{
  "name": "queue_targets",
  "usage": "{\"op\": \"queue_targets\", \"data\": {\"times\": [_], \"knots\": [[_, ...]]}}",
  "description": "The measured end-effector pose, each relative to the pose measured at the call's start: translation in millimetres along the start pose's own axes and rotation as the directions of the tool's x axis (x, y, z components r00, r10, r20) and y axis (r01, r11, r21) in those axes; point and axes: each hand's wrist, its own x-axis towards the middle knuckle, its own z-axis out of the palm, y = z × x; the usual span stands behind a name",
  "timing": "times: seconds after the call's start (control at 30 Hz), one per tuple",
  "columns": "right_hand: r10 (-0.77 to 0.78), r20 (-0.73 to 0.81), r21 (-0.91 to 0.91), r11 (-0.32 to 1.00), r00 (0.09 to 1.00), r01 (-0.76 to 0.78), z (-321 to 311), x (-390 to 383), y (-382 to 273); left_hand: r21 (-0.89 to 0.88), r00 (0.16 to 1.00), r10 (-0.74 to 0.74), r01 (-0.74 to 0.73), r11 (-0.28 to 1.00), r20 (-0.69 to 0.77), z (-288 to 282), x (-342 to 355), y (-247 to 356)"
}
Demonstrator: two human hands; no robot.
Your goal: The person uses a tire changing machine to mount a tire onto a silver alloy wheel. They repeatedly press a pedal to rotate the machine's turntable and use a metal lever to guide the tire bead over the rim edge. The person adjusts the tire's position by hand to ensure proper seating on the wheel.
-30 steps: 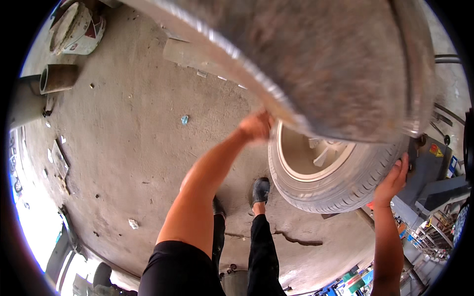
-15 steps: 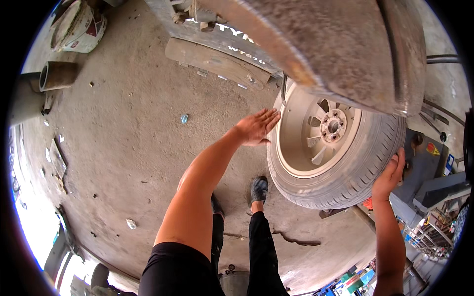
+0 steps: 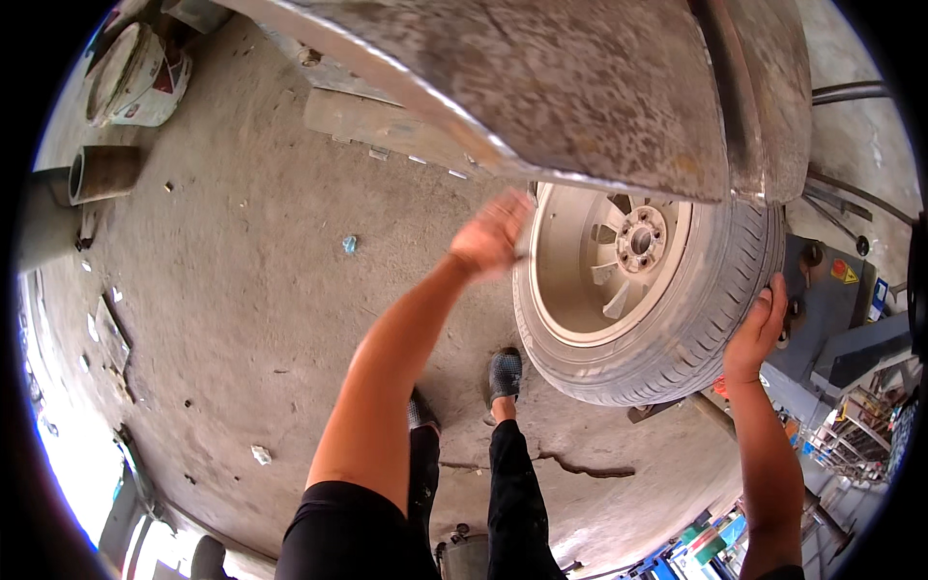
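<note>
In front of me and to my right, partly under a big rusty metal panel (image 3: 590,92), is the wheel (image 3: 592,251), its pale rim turned up toward me at a slant. My right hand (image 3: 757,333) lies against the outer tread with its fingers stretched along the rubber, not wrapped around anything. My left hand (image 3: 491,232) is blurred beside the opposite edge, its fingers held out and empty; I cannot tell whether it touches. I'd expect the wheel to be heavy, with stiff rubber, a hard rim and little that could break. The tread grooves should give good grip, though dust might make the sidewall slick; I'd take hold with a palm on either side of the tread, or by the rim's lip. The concrete floor (image 3: 251,290) is dusty and littered with scraps, with a dark crack behind my shoes (image 3: 505,375). Off to the left are a dirty bucket (image 3: 145,82) and a pipe (image 3: 104,174); a grey machine (image 3: 831,309) stands on the right.
</note>
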Motion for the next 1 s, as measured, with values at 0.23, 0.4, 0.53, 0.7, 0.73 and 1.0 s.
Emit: {"op": "queue_targets", "data": {"times": [0.23, 0.4, 0.53, 0.7, 0.73, 1.0], "knots": [[0.015, -0.024, 0.061, 0.998, 1.000, -0.013, 12.3, 2.9, -24.5, 0.041, 0.794, -0.442, 0.503, 0.864, -0.418, -10.0, 39.1, -89.5], [0.002, 0.014, 0.024, 1.000, 1.000, -0.003, 7.9, -1.3, -13.1, 0.095, 0.965, 0.242, -0.233, 0.968, -0.099, 48.9, 12.4, 1.0], [0.091, -0.005, 0.091, 0.992, 0.996, -0.090, 6.3, 4.4, -16.7, 0.097, 0.836, -0.267, 0.352, 0.931, -0.479, -4.9, 0.3, -115.5], [0.076, 0.007, 0.104, 0.992, 0.997, -0.076, 6.8, 3.2, -32.7, -0.142, 0.388, -0.515, 0.678, 0.721, -0.764, -37.4, -41.8, -215.6], [0.056, 0.006, 0.090, 0.994, 0.998, -0.056, 5.3, 3.5, -25.6, -0.170, 0.399, -0.547, 0.673, 0.720, -0.736, -41.1, -26.2, -201.3], [-0.022, 0.002, 0.005, 1.000, 1.000, 0.022, 3.2, 0.6, -15.2, 0.144, 0.994, -0.043, 0.028, 0.989, 0.100, -5.7, -5.5, -17.1]]}}
